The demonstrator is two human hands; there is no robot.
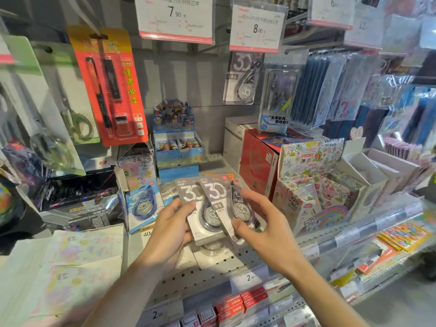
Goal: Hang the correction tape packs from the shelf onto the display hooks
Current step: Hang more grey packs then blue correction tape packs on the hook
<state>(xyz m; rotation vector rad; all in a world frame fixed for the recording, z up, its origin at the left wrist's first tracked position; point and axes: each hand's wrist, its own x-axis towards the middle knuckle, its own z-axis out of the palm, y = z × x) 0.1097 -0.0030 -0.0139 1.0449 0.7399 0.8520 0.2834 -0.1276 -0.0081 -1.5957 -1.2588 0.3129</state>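
Bright overhead store light; glare on shelf-edge rail (368, 228); frame edges beyond it bowed, blurry, left side smeared.

Counts, head view:
- Grey correction tape packs (213, 204) held in hands: 3 visible.
- Grey pack on hook (243, 77): 1.
- Blue correction tape pack (142, 205) on shelf: 1.
- Price cards overhead (175, 17): 3.
- Hands: 2.

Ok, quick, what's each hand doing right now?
Left hand: holds the grey pack from the left side.
Right hand: pinches the second pack, thumb at its lower edge, fingers on the blister.
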